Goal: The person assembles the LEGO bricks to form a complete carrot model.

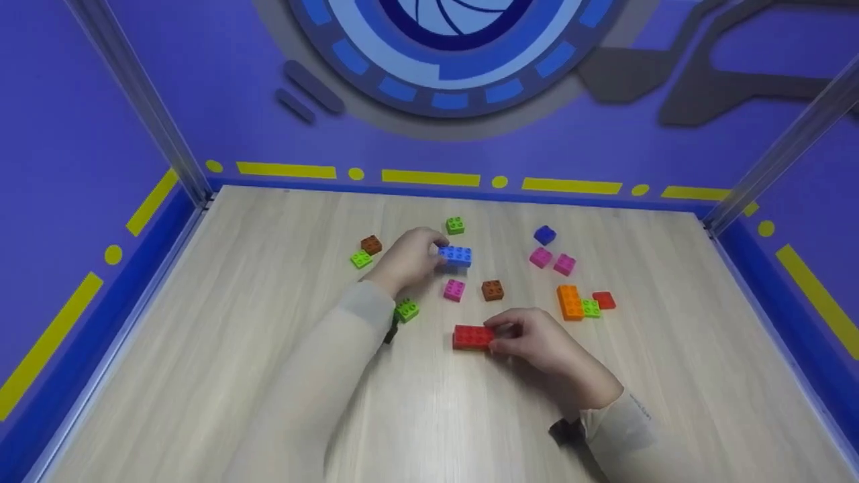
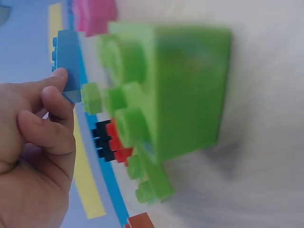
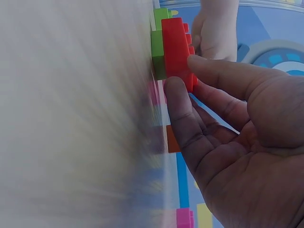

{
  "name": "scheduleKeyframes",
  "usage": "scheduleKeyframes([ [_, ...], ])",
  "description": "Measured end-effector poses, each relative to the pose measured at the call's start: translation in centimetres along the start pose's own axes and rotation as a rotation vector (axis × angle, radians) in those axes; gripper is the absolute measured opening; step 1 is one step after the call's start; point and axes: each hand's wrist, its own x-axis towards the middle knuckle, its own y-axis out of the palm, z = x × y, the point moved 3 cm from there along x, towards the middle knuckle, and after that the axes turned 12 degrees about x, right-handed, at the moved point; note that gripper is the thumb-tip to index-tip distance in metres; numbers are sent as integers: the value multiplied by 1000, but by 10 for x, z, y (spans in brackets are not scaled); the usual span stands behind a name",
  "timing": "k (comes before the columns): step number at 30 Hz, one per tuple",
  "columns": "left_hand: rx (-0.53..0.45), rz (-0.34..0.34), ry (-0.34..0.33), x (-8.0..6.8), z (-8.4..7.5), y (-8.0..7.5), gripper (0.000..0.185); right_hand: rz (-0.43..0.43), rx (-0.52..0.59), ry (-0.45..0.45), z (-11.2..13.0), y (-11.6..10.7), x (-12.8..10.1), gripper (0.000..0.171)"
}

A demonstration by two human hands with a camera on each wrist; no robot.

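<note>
My left hand point(image 1: 409, 258) pinches a light blue brick point(image 1: 458, 255) by its left end, over the far middle of the table. In the left wrist view the blue brick point(image 2: 68, 57) is held at the fingertips. Nearer the front, my right hand point(image 1: 537, 339) grips the right end of a long red brick point(image 1: 470, 337) between thumb and fingers. The red brick point(image 3: 176, 52) stands studs away from the tabletop in the right wrist view. A pink brick point(image 1: 454, 290) and a brown brick point(image 1: 492, 290) lie between the hands; a green brick point(image 1: 407, 310) sits by the left wrist.
Beyond the left hand lies another green brick point(image 1: 455, 225). A brown brick point(image 1: 371, 244) and a green one point(image 1: 361, 259) are to its left. On the right are a dark blue brick point(image 1: 545, 235), two pink ones, an orange brick point(image 1: 570, 303), a green and a red piece point(image 1: 604, 300). Blue walls enclose the table.
</note>
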Motion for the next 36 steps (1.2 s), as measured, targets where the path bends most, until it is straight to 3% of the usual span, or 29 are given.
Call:
scheduleKeyframes([
  [5, -87, -40, 30, -23, 6, 0, 39, 3, 16, 18, 0, -1, -1, 35],
  [12, -157, -122, 126, -57, 16, 7, 36, -8, 17, 35, 0, 1, 0, 37],
  [19, -216, -109, 165, -90, 18, 9, 33, 0, -23, 6, 0, 3, -1, 34],
  [25, -240, -89, 219, -98, 19, 8, 31, 2, -17, 25, 2, 6, -2, 34],
  [36, -327, -3, 232, -100, 21, 20, 31, -2, -14, 38, 3, 4, -3, 34],
])
